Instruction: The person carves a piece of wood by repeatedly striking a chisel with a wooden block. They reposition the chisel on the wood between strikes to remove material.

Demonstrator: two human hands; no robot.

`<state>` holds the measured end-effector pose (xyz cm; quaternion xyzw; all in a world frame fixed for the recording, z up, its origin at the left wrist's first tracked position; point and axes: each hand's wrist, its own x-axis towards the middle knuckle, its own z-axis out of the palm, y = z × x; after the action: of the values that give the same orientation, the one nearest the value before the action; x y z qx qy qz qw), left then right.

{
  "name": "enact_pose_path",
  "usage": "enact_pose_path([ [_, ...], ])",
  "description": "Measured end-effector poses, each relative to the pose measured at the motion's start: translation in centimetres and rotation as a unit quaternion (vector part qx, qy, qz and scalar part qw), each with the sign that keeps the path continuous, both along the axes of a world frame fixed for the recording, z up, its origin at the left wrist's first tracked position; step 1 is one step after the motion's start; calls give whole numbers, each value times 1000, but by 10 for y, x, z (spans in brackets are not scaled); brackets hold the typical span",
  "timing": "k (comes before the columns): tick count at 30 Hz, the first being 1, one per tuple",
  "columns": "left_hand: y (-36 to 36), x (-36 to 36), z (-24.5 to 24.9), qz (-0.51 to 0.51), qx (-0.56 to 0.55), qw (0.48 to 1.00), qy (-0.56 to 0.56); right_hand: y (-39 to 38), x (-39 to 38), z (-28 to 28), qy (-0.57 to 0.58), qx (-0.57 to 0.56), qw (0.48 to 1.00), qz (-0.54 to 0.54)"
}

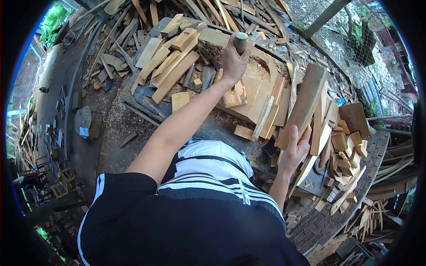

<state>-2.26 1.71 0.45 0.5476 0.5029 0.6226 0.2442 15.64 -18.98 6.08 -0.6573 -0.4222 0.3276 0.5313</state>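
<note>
My left hand (234,62) is wrapped round an upright round wooden handle, which looks like a chisel handle (241,39); its end faces me and any blade is hidden beneath the fist. Under that hand lies a big wooden block (250,93) with a rough hollow (259,68) full of chips and shavings. A smaller piece of wood (235,95) rests against the block near my left wrist. My right hand (295,150) grips the lower end of a thick wooden bar (306,97), thumb along its face, with the bar slanting up and away.
Long wooden strips (175,73) lie on the dark bench (208,128) left of the block. Offcuts (348,153) heap up at the right, above brick paving (315,230). Scrap wood (199,11) is piled beyond the bench. A stump (88,123) stands on the ground at left.
</note>
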Motion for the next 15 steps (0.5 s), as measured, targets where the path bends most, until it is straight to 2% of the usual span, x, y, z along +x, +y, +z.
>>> enact_pose_path([
  [2,1,3,-1,-6,6,1000,-13,1,2,-4,3,-3,1000,-1],
  [4,1,4,-1,-3,-4,1000,-7,4,6,-15,-85,55,995,-12],
  [7,1,5,0,-4,-12,1000,-3,3,4,-11,-114,43,992,-12],
  [8,2,6,0,-8,-10,1000,-7,3,1,-5,-114,43,993,-12],
  [10,2,6,-1,-17,-9,1000,-3,1,-7,11,-16,-49,999,1],
  [13,3,9,-3,-26,4,1000,-1,10,-5,-6,22,6,999,31],
  [15,4,10,-5,-28,17,999,-1,24,-3,-1,-3,10,998,63],
])
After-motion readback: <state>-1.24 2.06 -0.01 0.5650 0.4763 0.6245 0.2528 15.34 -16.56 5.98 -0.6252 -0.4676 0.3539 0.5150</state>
